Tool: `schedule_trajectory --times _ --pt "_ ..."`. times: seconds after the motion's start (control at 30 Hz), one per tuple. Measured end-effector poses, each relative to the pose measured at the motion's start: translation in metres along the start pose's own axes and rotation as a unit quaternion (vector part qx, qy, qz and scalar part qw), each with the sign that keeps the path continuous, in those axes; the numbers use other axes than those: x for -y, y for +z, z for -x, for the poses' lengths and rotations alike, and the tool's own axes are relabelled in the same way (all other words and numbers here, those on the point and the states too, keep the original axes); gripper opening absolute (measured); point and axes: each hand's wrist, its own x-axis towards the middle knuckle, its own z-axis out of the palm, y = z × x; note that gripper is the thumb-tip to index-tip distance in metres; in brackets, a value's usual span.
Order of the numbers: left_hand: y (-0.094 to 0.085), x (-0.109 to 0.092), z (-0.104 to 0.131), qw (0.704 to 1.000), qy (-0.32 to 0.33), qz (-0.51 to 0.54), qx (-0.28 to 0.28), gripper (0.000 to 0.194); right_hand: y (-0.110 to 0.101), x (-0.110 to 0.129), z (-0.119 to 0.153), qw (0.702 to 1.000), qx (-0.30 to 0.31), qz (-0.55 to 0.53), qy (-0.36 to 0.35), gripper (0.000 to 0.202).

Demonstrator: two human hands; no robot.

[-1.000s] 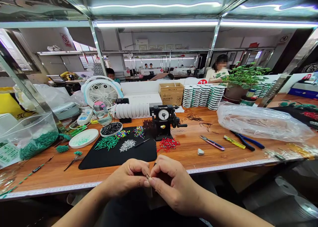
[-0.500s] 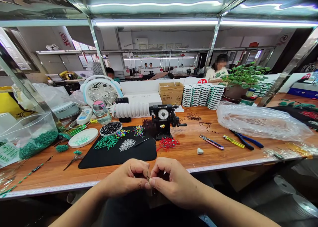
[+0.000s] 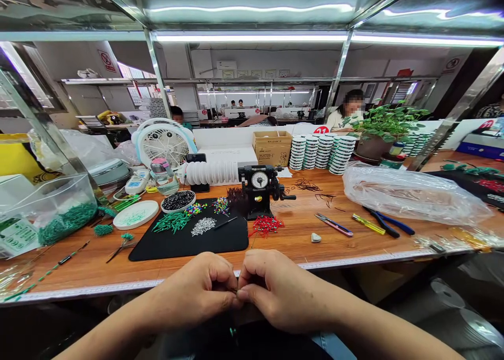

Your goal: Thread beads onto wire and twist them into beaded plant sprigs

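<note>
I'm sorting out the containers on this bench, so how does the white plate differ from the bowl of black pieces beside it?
The white plate holds a thin scatter of small green pieces, with parts of its surface bare; the bowl is heaped with black pieces. The plate looks wider than the bowl. The plate sits farther left, the bowl farther right. Both are round with a pale rim.

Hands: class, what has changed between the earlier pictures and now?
The dark strand that stuck up between the left hand and right hand is now mostly hidden at their fingertips, and a small green piece shows below. No letting go is visible. The black machine, mat and pliers stayed put.
</note>
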Motion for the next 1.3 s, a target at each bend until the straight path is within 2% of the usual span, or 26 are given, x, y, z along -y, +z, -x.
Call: schedule_trajectory --times 0.1,0.2,0.27,0.33,0.4,0.47,0.57,0.63,0.67,0.73,0.8,0.93,1.0,1.07,1.17,1.23,1.3 --pt "0.003 -0.003 0.009 1.000 -0.024 0.002 -0.021 0.021 -0.005 0.006 0.001 1.000 0.020 -0.013 -0.011 0.010" --pt "0.003 -0.009 0.020 0.997 -0.046 0.003 -0.065 0.019 -0.010 0.010 0.004 0.997 -0.012 -0.061 -0.048 0.010" --pt "0.003 -0.010 0.026 0.994 -0.031 0.019 -0.102 0.019 -0.012 0.009 0.006 0.993 -0.020 -0.073 -0.090 0.019" --pt "0.005 -0.008 0.027 0.989 -0.001 0.070 -0.133 0.019 -0.011 0.006 0.007 0.991 0.005 -0.075 -0.114 0.023" --pt "0.011 -0.003 0.024 0.972 0.015 0.168 -0.161 0.017 -0.005 0.000 0.007 0.989 0.006 -0.092 -0.113 0.019" --pt "0.023 0.006 0.018 0.934 0.016 0.301 -0.193 0.015 0.005 -0.006 0.005 0.986 -0.051 -0.126 -0.101 0.009" --pt "0.044 0.016 0.007 0.842 0.017 0.476 -0.254 0.014 0.021 -0.013 0.003 0.970 -0.137 -0.192 -0.066 0.011" --pt "0.056 0.020 0.001 0.800 0.026 0.522 -0.295 0.014 0.029 -0.014 0.003 0.958 -0.164 -0.232 -0.042 0.017" --pt "0.061 0.021 0.000 0.792 0.033 0.525 -0.310 0.013 0.033 -0.014 0.003 0.953 -0.169 -0.248 -0.032 0.019" --pt "0.066 0.023 -0.002 0.799 0.049 0.503 -0.328 0.013 0.037 -0.013 0.004 0.947 -0.179 -0.267 -0.016 0.023" --pt "0.069 0.024 -0.003 0.819 0.056 0.463 -0.335 0.013 0.040 -0.013 0.006 0.945 -0.191 -0.265 -0.006 0.024" --pt "0.074 0.031 0.000 0.845 0.052 0.413 -0.337 0.012 0.045 -0.012 0.010 0.947 -0.234 -0.218 -0.014 0.022" --pt "0.078 0.036 0.003 0.845 0.051 0.406 -0.346 0.015 0.047 -0.013 0.012 0.949 -0.268 -0.162 -0.045 0.019" --pt "0.081 0.041 0.006 0.851 0.060 0.360 -0.378 0.018 0.051 -0.015 0.012 0.944 -0.303 -0.090 -0.090 0.015" --pt "0.085 0.045 0.009 0.879 0.095 0.201 -0.422 0.011 0.057 -0.021 0.011 0.930 -0.335 0.009 -0.151 0.013" --pt "0.087 0.046 0.007 0.893 0.105 0.109 -0.424 0.006 0.061 -0.027 0.010 0.921 -0.339 0.067 -0.181 0.013" --pt "0.088 0.045 0.004 0.899 0.098 0.061 -0.423 0.006 0.065 -0.033 0.010 0.913 -0.332 0.119 -0.207 0.014"
